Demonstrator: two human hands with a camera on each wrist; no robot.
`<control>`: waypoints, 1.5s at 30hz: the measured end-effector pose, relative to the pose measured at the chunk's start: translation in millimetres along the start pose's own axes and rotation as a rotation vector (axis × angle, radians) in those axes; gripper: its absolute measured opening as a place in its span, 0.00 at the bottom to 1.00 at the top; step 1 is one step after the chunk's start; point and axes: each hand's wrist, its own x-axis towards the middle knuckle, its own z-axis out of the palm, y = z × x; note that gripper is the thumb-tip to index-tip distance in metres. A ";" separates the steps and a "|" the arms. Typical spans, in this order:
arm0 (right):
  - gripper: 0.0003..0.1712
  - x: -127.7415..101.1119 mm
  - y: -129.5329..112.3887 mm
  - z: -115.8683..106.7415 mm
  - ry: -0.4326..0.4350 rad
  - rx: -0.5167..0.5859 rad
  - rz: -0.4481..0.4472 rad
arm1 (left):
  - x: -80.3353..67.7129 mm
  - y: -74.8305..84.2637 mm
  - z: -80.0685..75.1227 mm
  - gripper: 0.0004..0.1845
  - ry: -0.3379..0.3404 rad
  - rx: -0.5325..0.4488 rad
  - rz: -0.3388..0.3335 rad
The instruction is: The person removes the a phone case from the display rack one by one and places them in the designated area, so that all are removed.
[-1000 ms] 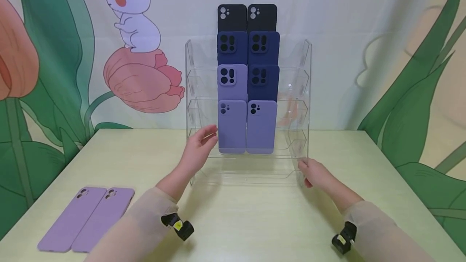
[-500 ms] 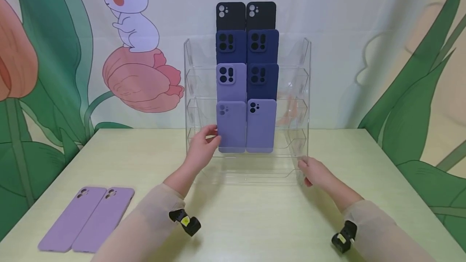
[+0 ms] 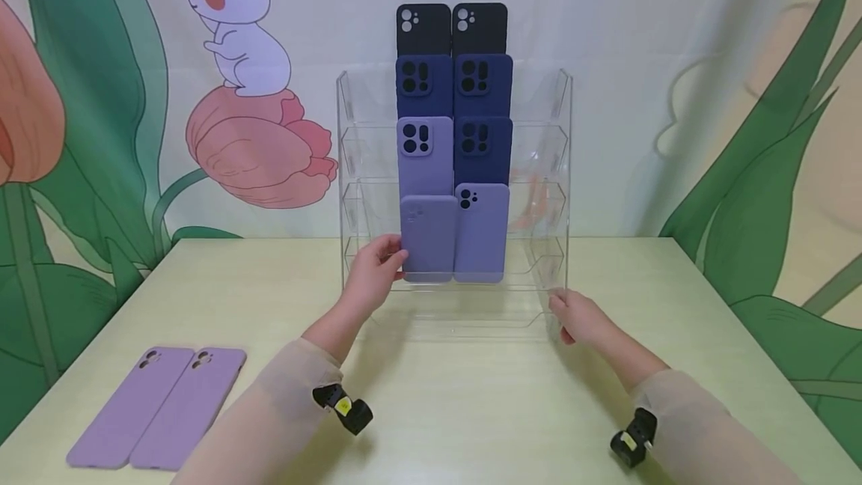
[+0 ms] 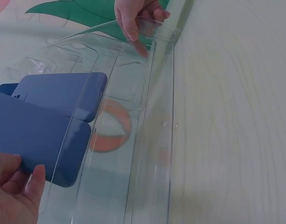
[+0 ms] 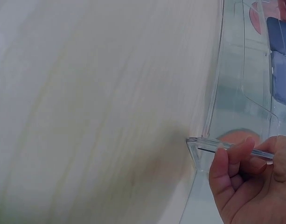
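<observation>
A: Where is the lavender case, and what holds it?
B: It stands in the lowest occupied tier of the clear acrylic rack, left column, long axis upright, its top leaning toward the viewer. The left hand pinches its lower left edge, thumb on the front face; the case lies just right of and above that grip.

A: And the other hand?
B: The right hand is curled round the rack's front right corner at table level, well apart from the case. The left is the nearer hand.

A: What surrounds the case?
B: A matching lavender case stands just beside it on the right; a purple case and navy cases rise behind, black cases on top. The tier's transparent front lip runs before its lower end. Two lilac cases lie flat on the table, far left.
</observation>
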 end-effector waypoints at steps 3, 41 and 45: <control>0.26 0.0 -0.3 0.6 -0.006 0.007 0.004 | 0.2 -2.1 -0.5 0.13 -0.001 -0.017 0.014; 0.29 0.9 -1.9 2.8 -0.027 -0.001 0.009 | -22.6 0.2 -21.1 0.16 0.003 -0.177 -0.084; 0.28 0.6 -0.7 2.0 -0.008 -0.018 0.008 | -24.3 -1.5 -22.2 0.16 -0.013 -0.193 -0.105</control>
